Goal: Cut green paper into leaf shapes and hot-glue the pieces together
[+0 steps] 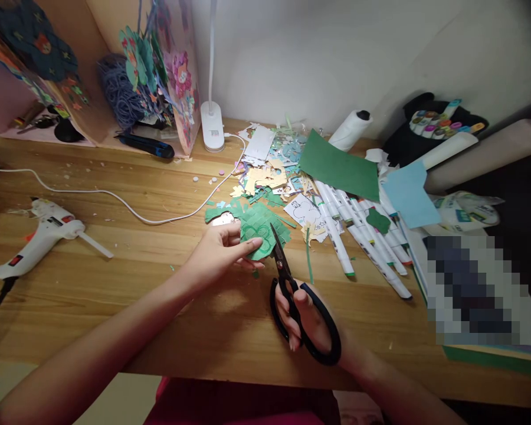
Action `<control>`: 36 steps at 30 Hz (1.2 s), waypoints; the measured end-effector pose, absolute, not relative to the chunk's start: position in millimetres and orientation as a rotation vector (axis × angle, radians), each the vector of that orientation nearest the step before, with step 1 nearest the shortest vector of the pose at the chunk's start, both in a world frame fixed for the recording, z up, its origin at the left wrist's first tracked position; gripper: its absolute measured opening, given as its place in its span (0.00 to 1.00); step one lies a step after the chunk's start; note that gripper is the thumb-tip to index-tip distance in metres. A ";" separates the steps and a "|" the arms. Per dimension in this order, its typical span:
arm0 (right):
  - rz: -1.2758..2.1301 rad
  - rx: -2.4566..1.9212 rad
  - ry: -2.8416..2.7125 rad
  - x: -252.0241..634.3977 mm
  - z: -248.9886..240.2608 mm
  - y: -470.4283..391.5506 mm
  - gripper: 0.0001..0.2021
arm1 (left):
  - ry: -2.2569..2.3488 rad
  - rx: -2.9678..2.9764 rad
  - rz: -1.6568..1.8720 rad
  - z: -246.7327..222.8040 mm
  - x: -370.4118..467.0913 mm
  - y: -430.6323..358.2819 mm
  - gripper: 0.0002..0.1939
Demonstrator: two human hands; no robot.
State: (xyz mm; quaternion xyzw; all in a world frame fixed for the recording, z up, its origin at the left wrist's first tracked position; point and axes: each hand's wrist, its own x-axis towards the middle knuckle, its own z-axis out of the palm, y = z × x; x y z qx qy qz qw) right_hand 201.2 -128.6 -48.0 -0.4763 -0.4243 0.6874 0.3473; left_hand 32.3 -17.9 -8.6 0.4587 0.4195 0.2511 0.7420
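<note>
Nearest: left forearm (110,333), crossing near edge of table (194,348) from left. Right hand (310,316): thumb and fingers through handle loops of scissors (284,273); likely rigid, heavier item; grip at loops only. Left hand (228,248): pinches green paper (257,229) between thumb and fingers, left of blades. Paper likely light, flexible, easily creased; hold by margin outside drawn outline. Farther: paper scraps (263,177); markers (335,239) at right.
</note>
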 end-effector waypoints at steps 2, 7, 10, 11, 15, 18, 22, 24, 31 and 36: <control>1.784 -1.214 -1.130 201.2 -45.9 -128.1 0.32 | 0.903 1.015 0.537 -8.2 30.8 -15.4 0.14; 1.804 -1.131 -1.142 201.9 -47.5 -128.3 0.37 | 0.838 1.048 0.348 -7.1 25.4 -7.0 0.12; 1.828 -1.173 -1.122 203.4 -50.7 -129.4 0.34 | 0.809 1.079 0.257 -6.5 21.8 -1.7 0.11; 1.835 -1.198 -1.118 204.1 -51.1 -129.6 0.33 | 0.800 1.097 0.248 -6.7 20.5 0.0 0.11; 1.826 -1.267 -1.140 206.6 -46.4 -128.2 0.32 | 0.839 1.182 0.295 -8.4 16.4 4.4 0.12; 1.825 -1.250 -1.220 206.6 -39.0 -125.7 0.33 | 0.931 1.206 0.399 -9.6 15.4 5.2 0.15; 1.908 -1.148 -1.231 205.8 -33.6 -125.1 0.36 | 0.916 1.239 0.360 -11.0 13.6 6.6 0.14; 1.938 -1.108 -1.241 206.3 -34.6 -125.9 0.37 | 0.867 1.291 0.289 -12.1 12.0 8.0 0.13; 1.908 -1.204 -1.235 209.6 -43.5 -126.7 0.33 | 0.803 1.297 0.184 -11.1 9.7 11.1 0.13; 1.825 -1.285 -1.182 209.2 -49.7 -127.1 0.31 | 0.840 1.150 0.213 -6.1 13.7 6.4 0.15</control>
